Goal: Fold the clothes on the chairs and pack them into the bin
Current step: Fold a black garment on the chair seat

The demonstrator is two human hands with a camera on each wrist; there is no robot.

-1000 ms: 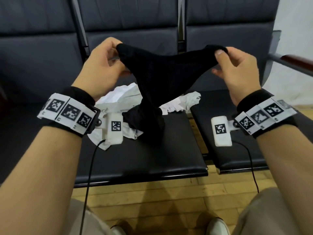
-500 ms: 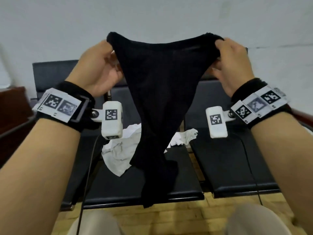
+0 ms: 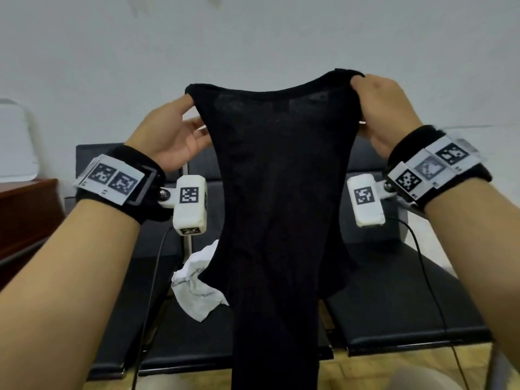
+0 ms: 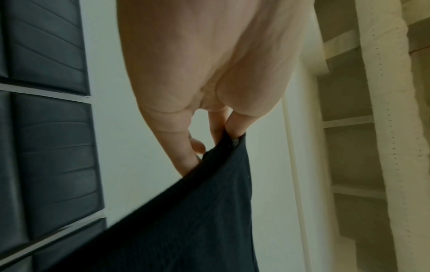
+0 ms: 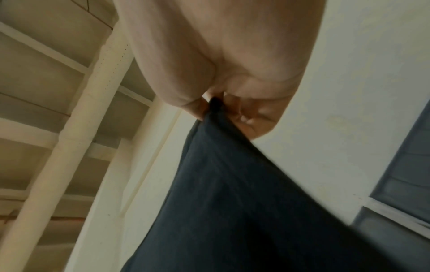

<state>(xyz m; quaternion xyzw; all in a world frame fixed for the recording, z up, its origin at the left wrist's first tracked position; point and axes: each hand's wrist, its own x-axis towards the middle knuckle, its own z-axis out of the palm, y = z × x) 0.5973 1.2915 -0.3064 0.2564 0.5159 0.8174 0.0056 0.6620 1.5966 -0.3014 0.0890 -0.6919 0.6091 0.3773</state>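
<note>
1. Pinching the left top corner of the black garment (image 3: 277,192), my left hand (image 3: 171,136) has thumb and forefinger closed on the hem, while the other fingers (image 4: 184,158) lie fairly straight against the cloth edge in the left wrist view.
2. On the left wrist I see a band with square black-and-white coded markers (image 3: 112,178) and a white camera block (image 3: 190,205) bearing another such marker; I can read no words on them.
3. The garment hangs stretched between both hands, raised in front of the far wall (image 3: 253,38), draping down over the black chairs (image 3: 394,299).
4. A crumpled white garment (image 3: 197,288) lies on the left chair seat, partly behind the black cloth.
5. My right hand (image 3: 385,108) grips the right top corner with fingers curled tightly round bunched fabric, knuckles towards me.
6. The right wristband markers (image 3: 430,170) are likewise code only, no legible text.
</note>
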